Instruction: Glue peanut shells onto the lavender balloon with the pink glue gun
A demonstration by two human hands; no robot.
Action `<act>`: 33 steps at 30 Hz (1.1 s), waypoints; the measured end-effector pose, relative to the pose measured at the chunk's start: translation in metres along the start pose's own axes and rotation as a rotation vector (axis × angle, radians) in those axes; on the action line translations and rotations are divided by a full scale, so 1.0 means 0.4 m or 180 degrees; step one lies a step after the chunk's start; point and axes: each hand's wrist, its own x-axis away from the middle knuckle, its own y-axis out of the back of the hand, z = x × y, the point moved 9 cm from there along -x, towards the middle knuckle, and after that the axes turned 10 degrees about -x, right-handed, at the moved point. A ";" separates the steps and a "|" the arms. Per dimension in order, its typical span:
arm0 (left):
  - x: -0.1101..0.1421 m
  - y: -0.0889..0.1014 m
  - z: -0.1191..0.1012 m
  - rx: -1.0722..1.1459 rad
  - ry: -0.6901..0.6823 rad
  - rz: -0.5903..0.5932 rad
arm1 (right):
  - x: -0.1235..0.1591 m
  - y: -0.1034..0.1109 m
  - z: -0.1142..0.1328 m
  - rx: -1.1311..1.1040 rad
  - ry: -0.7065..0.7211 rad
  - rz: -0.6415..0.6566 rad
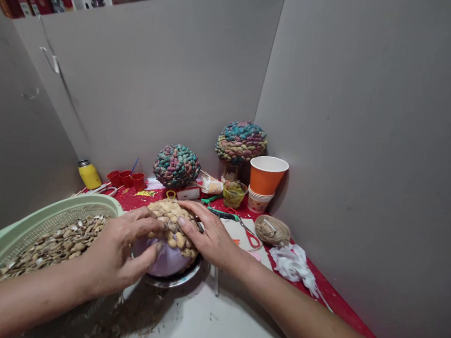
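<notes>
A pale purple ball (165,260) sits in a shallow metal dish (171,280) in front of me, its top covered with tan shells (170,219). My left hand (117,251) cups the ball's left side, thumb against the purple surface and fingers curled onto the shells. Over the right side of the shell layer my right hand (207,234) lies flat, fingers stretched and pressing down. Neither hand holds a loose piece that I can see.
A green basket (16,237) full of shells stands at left. Behind are two painted shell balls (176,165) (241,141), stacked orange cups (266,176), small red cups (126,177), a yellow bottle (88,174), red-handled scissors (246,232), a twine roll (272,230) and white scraps (294,266).
</notes>
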 end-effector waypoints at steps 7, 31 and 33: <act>-0.004 0.036 0.053 0.0099 0.0457 -0.0376 | 0.001 0.000 -0.003 0.0041 -0.0077 0.0020; -0.061 -0.124 0.154 0.0790 0.1042 0.0537 | 0.073 -0.047 0.163 0.1136 0.1170 -0.0159; -0.061 -0.126 0.159 0.0755 0.1047 0.0500 | 0.071 -0.047 0.163 0.1201 0.1126 -0.0158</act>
